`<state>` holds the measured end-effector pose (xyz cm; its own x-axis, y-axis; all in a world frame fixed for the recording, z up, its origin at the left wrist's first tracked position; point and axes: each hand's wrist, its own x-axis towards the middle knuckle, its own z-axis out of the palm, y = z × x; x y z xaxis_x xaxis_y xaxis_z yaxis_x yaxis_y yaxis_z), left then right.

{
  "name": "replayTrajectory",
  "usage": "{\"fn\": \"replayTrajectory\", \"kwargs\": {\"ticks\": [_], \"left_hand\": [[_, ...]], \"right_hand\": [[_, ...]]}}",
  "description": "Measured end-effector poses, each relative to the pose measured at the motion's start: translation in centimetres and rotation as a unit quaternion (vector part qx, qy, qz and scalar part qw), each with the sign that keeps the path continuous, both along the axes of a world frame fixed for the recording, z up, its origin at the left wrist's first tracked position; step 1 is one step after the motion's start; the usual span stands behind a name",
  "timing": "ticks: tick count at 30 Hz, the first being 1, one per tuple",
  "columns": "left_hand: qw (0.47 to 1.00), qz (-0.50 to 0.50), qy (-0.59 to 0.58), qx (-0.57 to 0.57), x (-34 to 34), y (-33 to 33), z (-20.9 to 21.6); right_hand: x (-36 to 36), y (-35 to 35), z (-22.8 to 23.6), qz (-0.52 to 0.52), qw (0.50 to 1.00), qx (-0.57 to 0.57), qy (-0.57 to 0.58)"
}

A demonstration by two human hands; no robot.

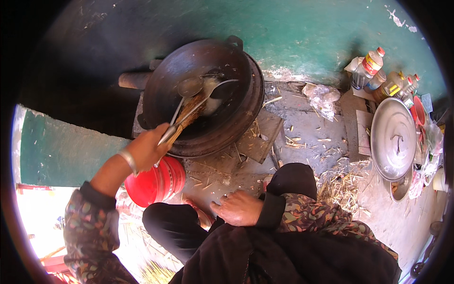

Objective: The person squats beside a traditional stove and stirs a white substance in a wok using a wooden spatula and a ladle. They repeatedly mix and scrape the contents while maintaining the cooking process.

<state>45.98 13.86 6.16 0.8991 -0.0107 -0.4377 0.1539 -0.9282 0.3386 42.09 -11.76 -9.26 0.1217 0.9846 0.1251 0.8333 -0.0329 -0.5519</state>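
My left hand (150, 146) is closed around several handles at once. It grips a metal ladle (189, 87), a straw brush (191, 105) and a metal utensil with a curved head (222, 85), perhaps a spatula. Their far ends reach down into a large dark wok (165, 90), which stands tilted on a round stove rim. Some whitish liquid (213, 105) shows at the bottom of the wok, around the brush. My right hand (240, 208) rests over my lap by the knee, fingers loosely extended, with nothing visible in it.
Below the wok stands a red bucket (156, 182). Straw bits (343, 189) litter the floor. On the right are a large metal lid (393, 137), bottles (368, 68) and a bowl (402, 187). A crumpled plastic bag (321, 100) lies near the green wall (302, 38).
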Motion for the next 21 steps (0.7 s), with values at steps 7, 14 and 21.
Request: {"fn": "replayTrajectory", "kwargs": {"ticks": [7,14,21], "left_hand": [[0.998,0.029,-0.047,0.004,2.2,1.6,-3.3],[1.0,0.019,-0.006,0.014,0.8,-0.7,-0.3],[0.991,0.07,-0.107,0.05,4.2,1.6,-6.2]], "right_hand": [[-0.7,0.4,-0.2,0.005,1.0,-0.022,-0.003],[0.0,-0.4,-0.1,-0.01,1.0,-0.008,-0.012],[-0.6,-0.3,-0.3,-0.004,1.0,-0.013,-0.009]]}}
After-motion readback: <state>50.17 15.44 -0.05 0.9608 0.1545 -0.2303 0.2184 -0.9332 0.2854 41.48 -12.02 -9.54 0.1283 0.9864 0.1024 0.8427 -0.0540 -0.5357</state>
